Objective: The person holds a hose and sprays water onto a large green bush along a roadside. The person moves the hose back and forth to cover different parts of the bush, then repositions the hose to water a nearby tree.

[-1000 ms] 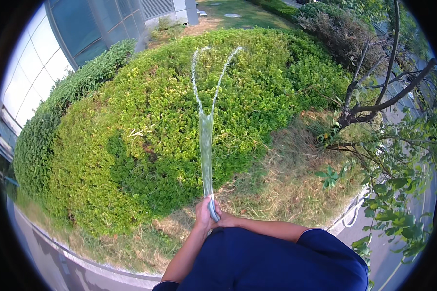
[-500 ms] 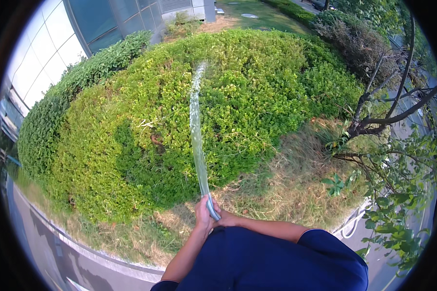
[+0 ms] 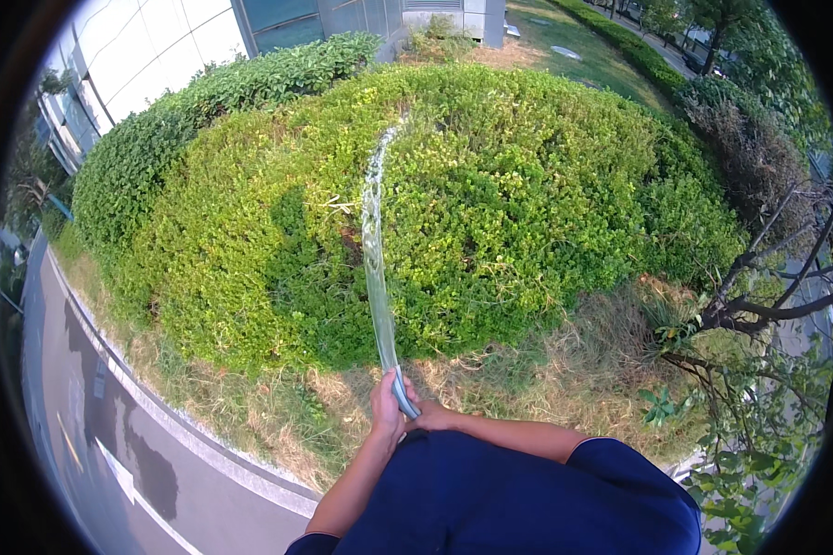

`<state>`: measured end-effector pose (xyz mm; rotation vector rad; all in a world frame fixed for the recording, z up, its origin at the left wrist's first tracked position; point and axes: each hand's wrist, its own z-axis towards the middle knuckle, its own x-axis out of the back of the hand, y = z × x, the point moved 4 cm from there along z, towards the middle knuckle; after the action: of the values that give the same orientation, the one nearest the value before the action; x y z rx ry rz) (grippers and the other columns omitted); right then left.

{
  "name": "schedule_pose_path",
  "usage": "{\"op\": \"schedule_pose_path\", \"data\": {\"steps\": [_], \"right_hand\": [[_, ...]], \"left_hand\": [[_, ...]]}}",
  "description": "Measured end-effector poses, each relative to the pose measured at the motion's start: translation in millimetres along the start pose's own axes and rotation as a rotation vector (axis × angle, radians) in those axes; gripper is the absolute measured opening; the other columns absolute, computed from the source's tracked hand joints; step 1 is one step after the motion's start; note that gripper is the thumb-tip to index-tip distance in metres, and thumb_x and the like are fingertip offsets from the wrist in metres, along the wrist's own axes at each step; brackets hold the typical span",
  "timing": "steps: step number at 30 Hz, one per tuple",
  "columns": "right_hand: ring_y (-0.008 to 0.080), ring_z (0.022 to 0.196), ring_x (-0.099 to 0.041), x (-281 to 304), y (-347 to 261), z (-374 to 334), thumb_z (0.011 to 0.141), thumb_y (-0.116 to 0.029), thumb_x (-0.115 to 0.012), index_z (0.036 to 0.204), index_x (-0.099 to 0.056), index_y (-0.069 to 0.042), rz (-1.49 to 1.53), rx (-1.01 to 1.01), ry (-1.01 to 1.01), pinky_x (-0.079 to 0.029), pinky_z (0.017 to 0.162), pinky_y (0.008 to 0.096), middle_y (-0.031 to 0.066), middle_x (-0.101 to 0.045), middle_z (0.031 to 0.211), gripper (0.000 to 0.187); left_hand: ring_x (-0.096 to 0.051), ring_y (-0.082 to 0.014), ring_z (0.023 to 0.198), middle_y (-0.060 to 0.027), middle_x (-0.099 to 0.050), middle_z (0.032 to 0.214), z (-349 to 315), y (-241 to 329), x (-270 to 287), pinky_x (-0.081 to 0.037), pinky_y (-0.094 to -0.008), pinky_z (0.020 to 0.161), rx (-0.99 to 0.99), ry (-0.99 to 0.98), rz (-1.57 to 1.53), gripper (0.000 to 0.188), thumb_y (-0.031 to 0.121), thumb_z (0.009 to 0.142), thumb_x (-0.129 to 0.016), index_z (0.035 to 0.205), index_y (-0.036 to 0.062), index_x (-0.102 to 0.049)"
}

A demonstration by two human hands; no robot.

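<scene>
A pale grey-blue hose [image 3: 403,396] is held close in front of my body, its open end pointing forward. My left hand [image 3: 385,403] wraps round it near the mouth. Just behind, my right hand [image 3: 428,418] is closed on the hose lower down, its fingers partly hidden by my dark blue shirt. From the mouth a clear stream of water [image 3: 374,250] arcs forward and breaks into drops over the far part of a broad, clipped green hedge [image 3: 491,213]. The rest of the hose is hidden behind my shirt.
Dry grass [image 3: 583,356] lies between me and the hedge. A kerb [image 3: 222,462] and a road [image 3: 102,444] with white markings run along the left. Bare branches [image 3: 768,310] and a leafy shrub stand at right. Behind is a building [image 3: 171,46] with pale panels.
My view has turned left, so hedge, building and branches sit further right and more road shows. The water now lands further left on the hedge. Both hands keep their hold on the hose.
</scene>
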<state>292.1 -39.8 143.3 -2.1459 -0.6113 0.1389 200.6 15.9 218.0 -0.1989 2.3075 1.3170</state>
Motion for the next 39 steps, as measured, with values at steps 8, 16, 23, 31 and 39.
{"op": "schedule_pose_path", "data": {"steps": [8,16,23,31,39], "right_hand": [[0.0275,0.088,-0.065,-16,-12,19,0.070,-0.046,-0.076,0.103,-0.067,-0.004,-0.061,0.110,-0.070,-0.050,0.080,0.0365,0.0174,-0.067,0.096,0.054],[0.0269,0.085,-0.065,-20,-26,5,0.073,-0.053,-0.074,0.094,-0.070,-0.005,-0.159,0.044,-0.108,-0.049,0.081,0.0371,0.0146,-0.068,0.090,0.052],[0.0227,0.078,-0.063,-18,-11,-1,0.074,-0.045,-0.075,0.092,-0.068,-0.005,-0.035,0.083,-0.109,-0.048,0.075,0.0352,0.0126,-0.067,0.087,0.044],[0.0262,0.093,-0.065,-3,21,-9,0.076,-0.045,-0.075,0.098,-0.069,-0.006,0.089,0.085,0.025,-0.049,0.085,0.0375,0.0140,-0.068,0.099,0.045],[0.0285,0.100,-0.064,11,43,-19,0.075,-0.046,-0.077,0.103,-0.068,-0.006,0.185,0.116,0.221,-0.048,0.089,0.0393,0.0163,-0.067,0.106,0.049]], "left_hand": [[-0.054,-0.0188,0.055,-0.0085,-0.054,0.063,-15,10,23,-0.047,-0.0315,0.053,-0.060,0.124,-0.072,0.037,0.035,0.099,-0.046,0.086,0.0019,-0.054],[-0.054,-0.0185,0.054,-0.0089,-0.055,0.064,-24,6,34,-0.047,-0.0314,0.051,-0.098,0.180,-0.107,0.037,0.035,0.099,-0.046,0.083,0.0024,-0.054],[-0.052,-0.0172,0.051,-0.0081,-0.054,0.060,-21,-1,19,-0.045,-0.0294,0.049,-0.008,0.148,-0.037,0.037,0.035,0.098,-0.048,0.082,0.0023,-0.055],[-0.051,-0.0167,0.050,-0.0069,-0.053,0.058,-9,-13,-18,-0.044,-0.0292,0.047,0.103,-0.012,0.034,0.036,0.036,0.097,-0.050,0.082,0.0034,-0.056],[-0.051,-0.0175,0.050,-0.0066,-0.052,0.058,0,-21,-53,-0.043,-0.0303,0.047,0.181,-0.163,0.080,0.035,0.036,0.097,-0.049,0.082,0.0045,-0.055]]}}
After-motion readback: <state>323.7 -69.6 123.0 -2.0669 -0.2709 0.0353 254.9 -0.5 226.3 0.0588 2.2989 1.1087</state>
